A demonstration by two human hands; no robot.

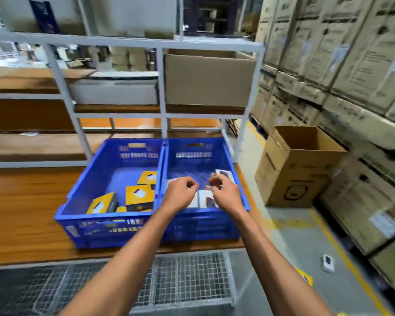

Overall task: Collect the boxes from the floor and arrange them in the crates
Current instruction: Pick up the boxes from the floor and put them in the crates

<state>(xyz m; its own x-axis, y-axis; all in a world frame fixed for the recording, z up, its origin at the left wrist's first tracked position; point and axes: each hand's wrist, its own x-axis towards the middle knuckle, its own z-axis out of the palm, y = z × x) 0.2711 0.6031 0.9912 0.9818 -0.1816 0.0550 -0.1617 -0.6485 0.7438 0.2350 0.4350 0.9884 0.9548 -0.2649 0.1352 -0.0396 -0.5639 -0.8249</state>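
Observation:
Two blue crates stand side by side on a wooden shelf. The left crate [78, 190] holds several yellow boxes [139, 197]. The right crate [242, 190] holds white boxes [206, 198], partly hidden by my hands. My left hand [180, 192] hovers over the right crate's near side, fingers curled with nothing visible in them. My right hand [224, 189] is beside it, fingers loosely bent, just in front of a white box [226, 174] leaning at the crate's right wall; I cannot tell whether it touches that box. On the floor at the right lie a white box [327, 262] and a yellow box [306, 276].
The wooden shelf [21, 213] has a white metal frame [162, 94] with cartons above. A wire mesh panel [192, 281] sits below the shelf edge. An open cardboard carton [292, 169] stands on the floor at the right, with stacked cartons [351, 65] behind it.

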